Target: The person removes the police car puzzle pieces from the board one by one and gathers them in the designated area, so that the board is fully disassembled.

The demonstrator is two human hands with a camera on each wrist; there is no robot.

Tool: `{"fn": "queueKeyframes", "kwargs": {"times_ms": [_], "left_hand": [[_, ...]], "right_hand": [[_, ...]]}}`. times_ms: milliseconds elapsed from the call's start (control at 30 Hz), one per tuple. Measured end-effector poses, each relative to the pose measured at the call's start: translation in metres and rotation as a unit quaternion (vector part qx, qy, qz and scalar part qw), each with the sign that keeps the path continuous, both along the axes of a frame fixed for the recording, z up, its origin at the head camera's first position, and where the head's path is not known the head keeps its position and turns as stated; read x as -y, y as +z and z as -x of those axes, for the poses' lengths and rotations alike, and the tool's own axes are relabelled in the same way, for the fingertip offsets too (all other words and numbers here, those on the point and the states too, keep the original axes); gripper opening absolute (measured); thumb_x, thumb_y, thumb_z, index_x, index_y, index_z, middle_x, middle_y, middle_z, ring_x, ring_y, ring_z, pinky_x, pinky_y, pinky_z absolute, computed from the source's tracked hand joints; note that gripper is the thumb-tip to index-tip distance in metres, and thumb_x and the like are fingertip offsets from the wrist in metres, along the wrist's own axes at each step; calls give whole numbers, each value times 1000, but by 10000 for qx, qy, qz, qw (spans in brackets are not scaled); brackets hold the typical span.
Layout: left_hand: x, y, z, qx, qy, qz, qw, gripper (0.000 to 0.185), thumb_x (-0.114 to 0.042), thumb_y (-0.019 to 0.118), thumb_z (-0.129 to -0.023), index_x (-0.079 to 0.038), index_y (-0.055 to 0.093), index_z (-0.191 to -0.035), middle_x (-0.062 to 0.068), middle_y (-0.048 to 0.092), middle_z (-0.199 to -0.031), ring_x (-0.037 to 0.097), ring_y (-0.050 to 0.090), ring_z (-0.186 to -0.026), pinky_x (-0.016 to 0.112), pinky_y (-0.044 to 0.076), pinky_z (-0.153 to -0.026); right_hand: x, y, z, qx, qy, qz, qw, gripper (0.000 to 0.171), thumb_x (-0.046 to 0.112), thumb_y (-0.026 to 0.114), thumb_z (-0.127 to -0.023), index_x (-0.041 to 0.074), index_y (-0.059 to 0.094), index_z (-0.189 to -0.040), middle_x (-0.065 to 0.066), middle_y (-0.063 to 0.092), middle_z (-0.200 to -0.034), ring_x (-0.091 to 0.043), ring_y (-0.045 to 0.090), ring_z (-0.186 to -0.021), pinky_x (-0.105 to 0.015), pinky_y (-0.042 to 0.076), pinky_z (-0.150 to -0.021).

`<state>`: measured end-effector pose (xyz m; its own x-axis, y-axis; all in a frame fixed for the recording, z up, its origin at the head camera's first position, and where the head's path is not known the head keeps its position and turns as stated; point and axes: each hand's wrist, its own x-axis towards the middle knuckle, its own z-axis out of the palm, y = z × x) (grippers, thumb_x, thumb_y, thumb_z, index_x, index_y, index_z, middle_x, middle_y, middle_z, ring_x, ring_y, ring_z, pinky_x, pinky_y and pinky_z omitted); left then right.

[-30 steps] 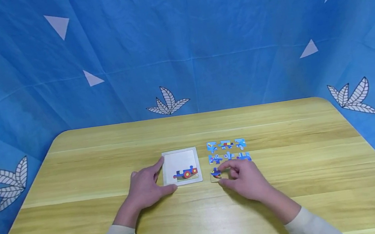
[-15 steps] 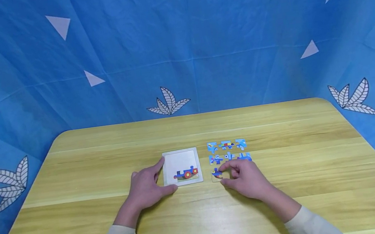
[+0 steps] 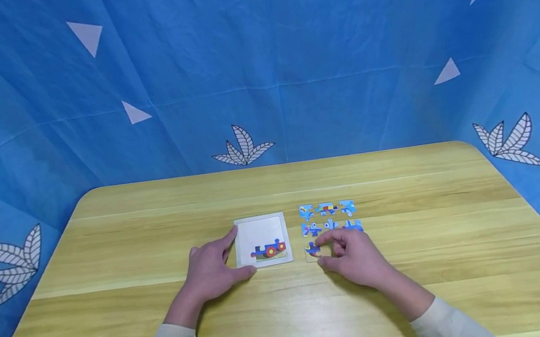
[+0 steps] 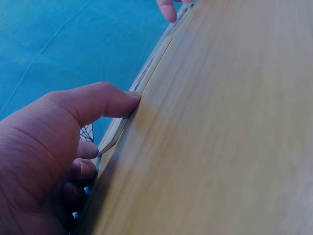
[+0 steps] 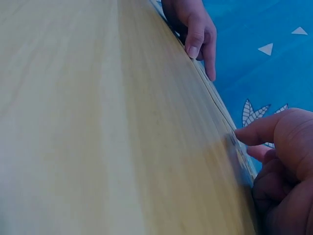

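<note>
- Change over the last second is slight: the right hand (image 3: 355,257) has stayed at the same loose puzzle piece (image 3: 312,250), its thumb and forefinger curled round the piece's near and right edges, and the piece has barely shifted on the counter (image 3: 415,263).
- That piece, blue with red and yellow marks, lies flat just right of the puzzle tray (image 3: 262,240), in front of the other loose pieces; judged from this, the pinch is settling and the lift has not begun.
- The left hand (image 3: 211,270) has not moved either: forefinger straight along the tray's left edge, thumb against its near left corner, fingers relaxed and bracing, not gripping.
- The left wrist view shows the thumb tip touching the tray's thin edge.
- Inside the tray, a strip of joined pieces (image 3: 267,249) showing a red wheel sits along the near edge; the rest of the white bed is bare.
- Loose pieces (image 3: 328,216) lie in two rows behind the right hand, close together, the nearest row just beside the knuckles.
- Room: a narrow gap of bare counter separates the pinched piece from the tray's right rim; wide bare wood lies in front of both hands and to either side, with the counter edges and blue backdrop (image 3: 257,68) well apart from the work.
</note>
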<state>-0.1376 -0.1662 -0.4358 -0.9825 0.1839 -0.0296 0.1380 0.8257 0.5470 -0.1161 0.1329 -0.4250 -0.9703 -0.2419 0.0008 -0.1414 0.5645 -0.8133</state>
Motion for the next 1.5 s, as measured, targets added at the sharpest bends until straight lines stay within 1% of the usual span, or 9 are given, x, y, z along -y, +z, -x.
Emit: {"fn": "queueKeyframes", "kwargs": {"times_ms": [133,267,367,700,967,1033,1133,1267,1500], "left_hand": [[0,0,0,-18,2,12,10000,99,-57,79,-63,-17,40,-144,2,62,-119,13,53,-94,40,25,-79],[-1,1,1,8,14,-26,10000,99,-56,79,-63,-17,40,-144,3,61,-122,13,53,-95,40,25,-79],[-2,1,1,28,8,-34,10000,99,-56,79,-63,-16,39,-144,4,59,-126,14,54,-98,40,25,-79],[0,0,0,-1,-42,11,10000,98,-56,79,-63,-16,40,-144,3,62,-121,13,55,-98,40,26,-78],[-1,0,1,-7,-57,56,10000,98,-59,78,-64,-16,40,-144,3,63,-118,12,54,-94,40,26,-78],[-1,0,2,-19,-69,94,9999,98,-59,77,-64,-16,40,-144,2,64,-116,12,54,-91,39,26,-76],[-1,2,3,-23,-92,111,9999,98,-59,77,-64,-16,40,-144,-1,67,-100,11,53,-87,38,25,-75],[-1,3,3,-16,-95,106,9999,97,-58,77,-64,-16,40,-143,-6,62,-82,11,52,-84,38,25,-75],[0,3,2,-3,-123,132,9998,97,-58,77,-64,-16,40,-144,-8,54,-69,11,50,-80,38,25,-75]], "right_hand": [[7,1,1,-96,-4,209,9997,30,10,78,-76,9,69,-104,7,28,-50,-6,28,-45,-26,37,-56],[18,2,2,-169,64,310,9994,30,9,78,-75,9,69,-104,8,26,-50,-5,27,-46,-29,43,-68],[28,3,4,-104,100,385,9992,29,8,77,-76,10,69,-104,8,25,-50,-6,27,-46,-31,44,-71],[56,5,13,22,376,407,9985,26,8,73,-79,12,68,-104,6,27,-50,-8,26,-45,-27,36,-55],[66,9,24,76,616,376,9974,26,4,71,-80,8,67,-106,5,28,-49,-9,27,-44,-29,37,-58],[68,11,27,86,686,379,9969,26,4,71,-80,8,67,-106,5,28,-50,-9,27,-45,-28,35,-56],[70,12,31,134,797,393,9960,27,3,72,-79,8,67,-106,5,28,-51,-9,27,-45,-27,33,-54],[73,11,34,174,981,443,9940,26,0,71,-79,6,68,-104,4,29,-51,-10,28,-45,-27,35,-56],[76,7,38,407,1067,362,9928,26,-4,67,-79,6,67,-103,4,32,-51,-10,31,-46,-27,36,-56]]}}
